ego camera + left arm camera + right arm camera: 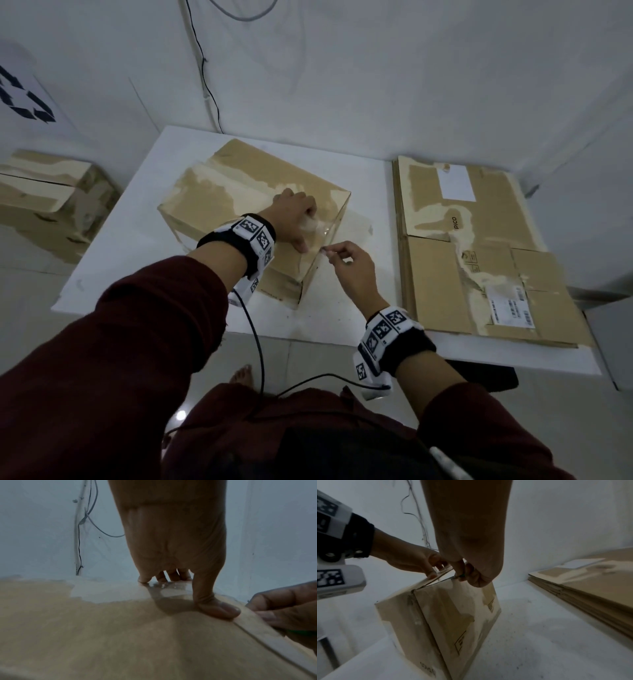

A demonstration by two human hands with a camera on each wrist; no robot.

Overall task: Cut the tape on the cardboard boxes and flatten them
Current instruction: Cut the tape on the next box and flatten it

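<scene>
Far left, off the table, on the floor: a second cardboard box [51,202], torn and scuffed, upright; on the wall above it, a recycling symbol [24,97]. On the white table [113,246], left of centre: the cardboard box [239,192] being worked, closed, top face patchy with torn paper and glossy clear tape [171,588] near its right edge. Left hand [294,219] resting on that top face, fingers bent, fingertips [145,579] and thumb pressing down on the cardboard beside the edge; holding nothing. Right hand [349,270] just right of it, at the box's near right corner, thumb and forefinger pinching a small cutter [459,576] with a green part, its tip at the seam under the top flap; blade too small to make out. Further right, touching the table's far right side: a stack of flattened boxes [479,257], lying flat, white labels on top.
</scene>
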